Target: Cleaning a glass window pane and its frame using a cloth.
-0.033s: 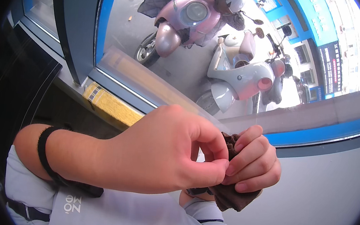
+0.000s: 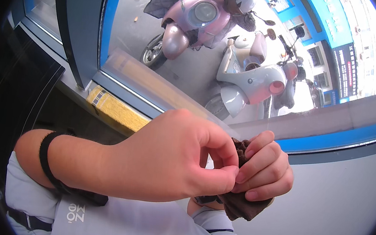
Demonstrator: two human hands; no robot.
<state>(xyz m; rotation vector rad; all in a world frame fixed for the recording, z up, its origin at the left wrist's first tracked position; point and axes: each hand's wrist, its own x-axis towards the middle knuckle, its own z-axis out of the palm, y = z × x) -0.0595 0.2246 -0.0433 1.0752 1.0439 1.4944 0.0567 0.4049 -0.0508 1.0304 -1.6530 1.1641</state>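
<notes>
Dark brown crumpled cloth (image 2: 243, 204), soft and folded, is held up close in front of the chest, between both hands, before a large window. The left hand (image 2: 170, 161) is seen crossing the view from the left, its thumb and forefinger pinched together on the cloth's upper edge; a black band (image 2: 45, 153) is worn on that wrist. The right hand (image 2: 264, 172) is curled tight around the cloth from the far side, fingers (image 2: 257, 153) folded over the fabric and pressed against the left thumb tip; the cloth's lower corner is seen hanging out beneath them. A pale grey sleeve (image 2: 141, 226) is visible below the forearms. Beyond the blue-framed window glass (image 2: 127, 39), a pink scooter (image 2: 197, 18) with a quilted grey cover is parked just beside a light blue-grey scooter (image 2: 250, 78). A yellow strip (image 2: 114, 108) is noted along the sill, below the pane.
</notes>
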